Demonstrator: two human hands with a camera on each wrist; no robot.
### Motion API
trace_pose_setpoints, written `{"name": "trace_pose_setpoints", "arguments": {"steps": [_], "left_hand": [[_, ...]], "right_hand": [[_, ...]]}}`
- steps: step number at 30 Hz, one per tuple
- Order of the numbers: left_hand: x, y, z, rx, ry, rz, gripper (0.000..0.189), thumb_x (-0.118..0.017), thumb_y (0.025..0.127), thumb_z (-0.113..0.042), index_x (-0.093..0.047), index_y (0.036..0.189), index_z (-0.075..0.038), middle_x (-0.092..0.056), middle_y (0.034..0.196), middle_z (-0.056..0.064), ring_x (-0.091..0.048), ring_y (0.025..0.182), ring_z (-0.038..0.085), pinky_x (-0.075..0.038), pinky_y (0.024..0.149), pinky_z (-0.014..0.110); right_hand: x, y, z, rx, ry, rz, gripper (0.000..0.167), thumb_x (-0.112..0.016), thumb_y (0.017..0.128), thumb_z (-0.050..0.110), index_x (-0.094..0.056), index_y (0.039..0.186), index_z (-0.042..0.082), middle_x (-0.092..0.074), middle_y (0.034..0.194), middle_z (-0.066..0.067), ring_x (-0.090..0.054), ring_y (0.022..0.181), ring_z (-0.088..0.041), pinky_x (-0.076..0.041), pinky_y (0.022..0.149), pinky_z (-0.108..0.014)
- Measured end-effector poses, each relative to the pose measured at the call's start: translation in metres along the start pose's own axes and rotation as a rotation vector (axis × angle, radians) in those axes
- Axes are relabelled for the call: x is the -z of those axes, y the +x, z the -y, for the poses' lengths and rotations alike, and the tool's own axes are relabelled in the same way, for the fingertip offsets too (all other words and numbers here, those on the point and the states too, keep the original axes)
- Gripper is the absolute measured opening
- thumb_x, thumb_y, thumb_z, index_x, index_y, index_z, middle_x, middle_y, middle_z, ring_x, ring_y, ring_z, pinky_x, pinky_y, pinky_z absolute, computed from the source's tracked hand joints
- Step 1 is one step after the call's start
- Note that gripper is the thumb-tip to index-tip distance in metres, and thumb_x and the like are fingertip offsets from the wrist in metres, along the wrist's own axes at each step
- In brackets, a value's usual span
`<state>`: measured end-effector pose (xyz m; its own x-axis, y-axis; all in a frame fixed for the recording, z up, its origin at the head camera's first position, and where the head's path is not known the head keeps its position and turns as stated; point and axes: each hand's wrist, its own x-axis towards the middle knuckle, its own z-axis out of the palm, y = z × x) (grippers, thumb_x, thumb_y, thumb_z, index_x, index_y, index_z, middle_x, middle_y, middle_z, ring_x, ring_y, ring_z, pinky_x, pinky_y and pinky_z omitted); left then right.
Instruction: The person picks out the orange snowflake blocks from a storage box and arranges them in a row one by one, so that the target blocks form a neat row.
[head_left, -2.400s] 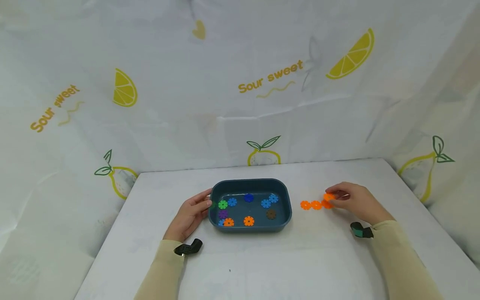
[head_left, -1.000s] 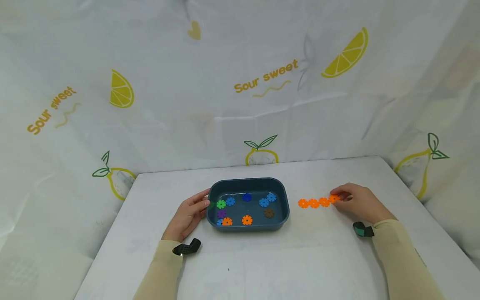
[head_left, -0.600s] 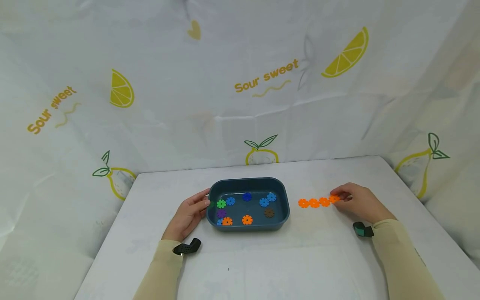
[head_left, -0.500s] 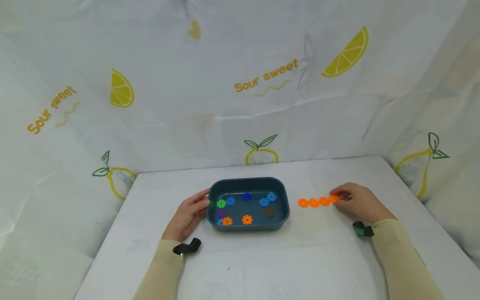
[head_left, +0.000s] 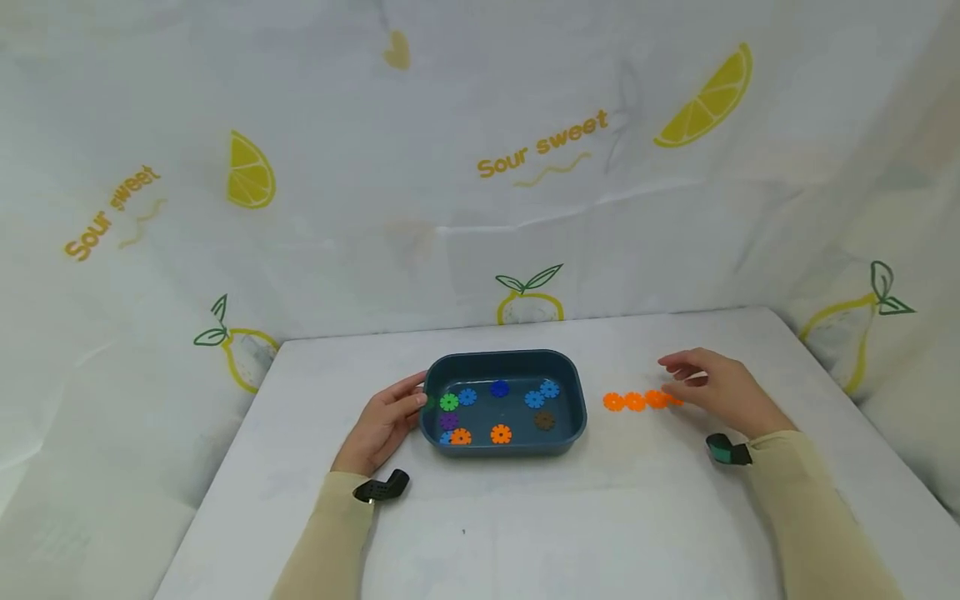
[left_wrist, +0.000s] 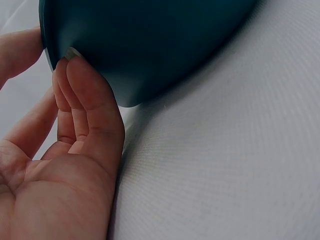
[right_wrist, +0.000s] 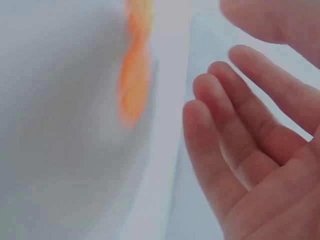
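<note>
On the table's right, several orange interlocking discs (head_left: 635,402) lie in a row, edge to edge. My right hand (head_left: 716,392) hovers by the row's right end, partly covering the last disc; in the right wrist view its fingers (right_wrist: 207,130) are loosely spread, apart from the blurred orange row (right_wrist: 135,80). At the left end of a dark blue tray (head_left: 517,450), my left hand (head_left: 386,421) holds the rim and wall. Its bent fingers (left_wrist: 92,95) touch the tray's outer wall (left_wrist: 145,45) in the left wrist view.
Inside the tray lie loose discs: a green disc (head_left: 448,402), a purple disc (head_left: 450,421), a brown disc (head_left: 544,420), orange discs (head_left: 501,433) and several blue ones (head_left: 499,388). A white cloth with lemon prints (head_left: 529,308) hangs behind the white table (head_left: 525,533).
The right hand has let go of the last orange disc, which now lies at the row's right end, and has lifted slightly away. The left hand stays on the tray.
</note>
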<state>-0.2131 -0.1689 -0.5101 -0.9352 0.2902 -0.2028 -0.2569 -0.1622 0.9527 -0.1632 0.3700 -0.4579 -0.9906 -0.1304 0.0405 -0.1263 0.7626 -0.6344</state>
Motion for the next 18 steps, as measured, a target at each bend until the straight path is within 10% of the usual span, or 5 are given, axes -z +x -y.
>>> {"name": "trace_pose_setpoints", "arguments": {"steps": [8,18], "left_hand": [[0.003,0.001,0.003,-0.002,-0.005,-0.003,0.055,-0.073,0.104,-0.015,-0.057,0.157,-0.013,-0.066,0.141,0.010,-0.063,0.123,0.019,-0.057,0.105,0.026],[0.005,0.004,-0.001,-0.025,0.002,0.026,0.053,-0.072,0.105,-0.014,-0.058,0.156,-0.012,-0.065,0.129,0.007,-0.062,0.116,0.018,-0.057,0.102,0.025]], "right_hand": [[-0.013,0.051,0.076,0.171,-0.010,0.070,0.041,-0.082,0.099,0.029,-0.072,0.136,0.015,-0.074,0.132,-0.009,-0.070,0.117,-0.029,-0.059,0.105,-0.053],[-0.054,0.104,0.165,0.407,0.005,0.325,0.037,-0.083,0.096,0.018,-0.074,0.132,0.014,-0.075,0.126,-0.002,-0.071,0.116,-0.022,-0.060,0.103,-0.047]]}}
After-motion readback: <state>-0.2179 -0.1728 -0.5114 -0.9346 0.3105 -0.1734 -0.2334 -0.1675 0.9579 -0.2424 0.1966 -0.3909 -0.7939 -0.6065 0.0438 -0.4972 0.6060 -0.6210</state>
